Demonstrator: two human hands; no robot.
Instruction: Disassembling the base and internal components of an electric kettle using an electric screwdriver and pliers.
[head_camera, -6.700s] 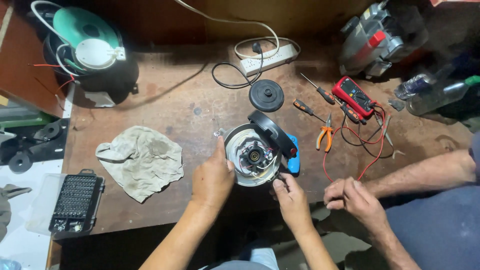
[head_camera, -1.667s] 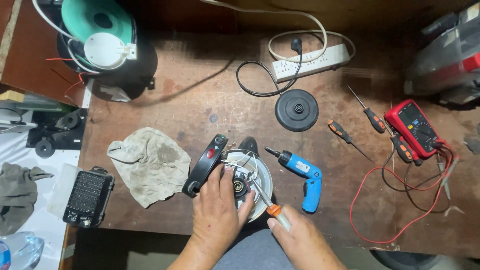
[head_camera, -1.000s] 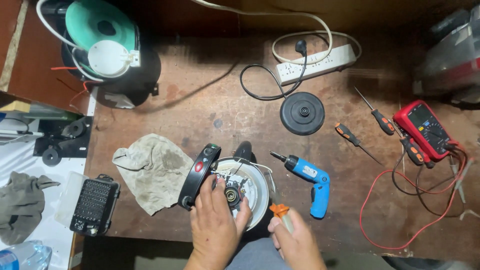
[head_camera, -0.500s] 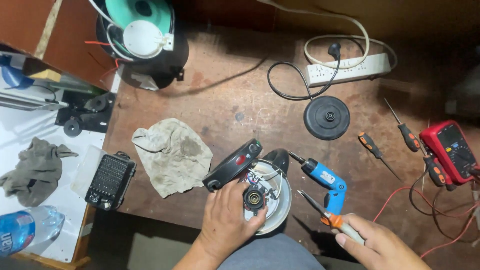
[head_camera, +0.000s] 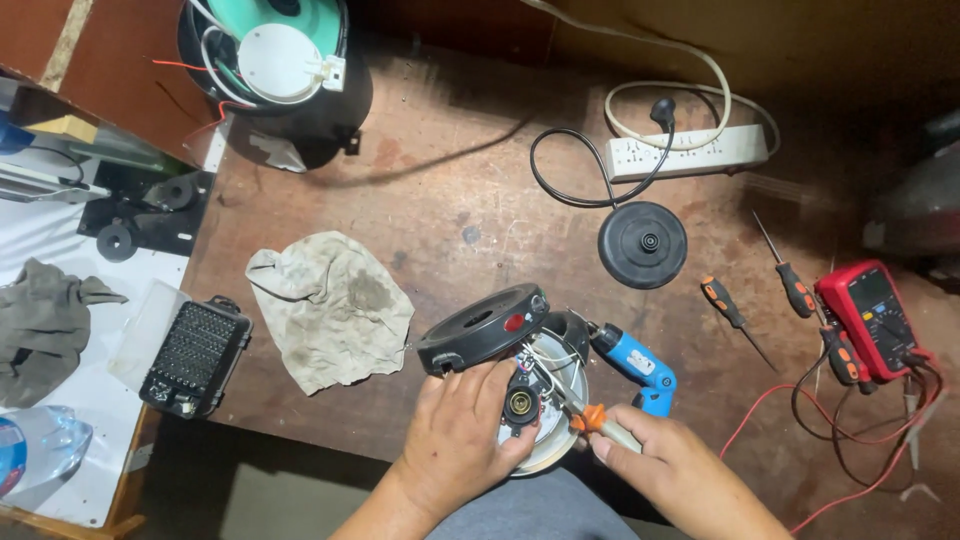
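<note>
An upturned electric kettle (head_camera: 555, 375) lies at the near edge of the brown workbench, its white underside and wiring exposed. Its black bottom cover (head_camera: 483, 328) with a red switch is lifted off to the left. My left hand (head_camera: 462, 435) grips the kettle's underside by the round contact part. My right hand (head_camera: 670, 468) holds a screwdriver (head_camera: 592, 418) with an orange collar, its tip poking into the wiring. A blue electric screwdriver (head_camera: 637, 365) lies just right of the kettle.
A dirty rag (head_camera: 333, 309) lies to the left, a black bit case (head_camera: 193, 355) beyond it. The round black kettle base (head_camera: 642, 244) and white power strip (head_camera: 686, 152) sit behind. Two screwdrivers (head_camera: 728, 310) and a red multimeter (head_camera: 868, 318) with leads lie at right.
My right hand has brought the orange-collared screwdriver back so its tip sits in the kettle's underside. The view has swung right. My left hand stays on the kettle.
</note>
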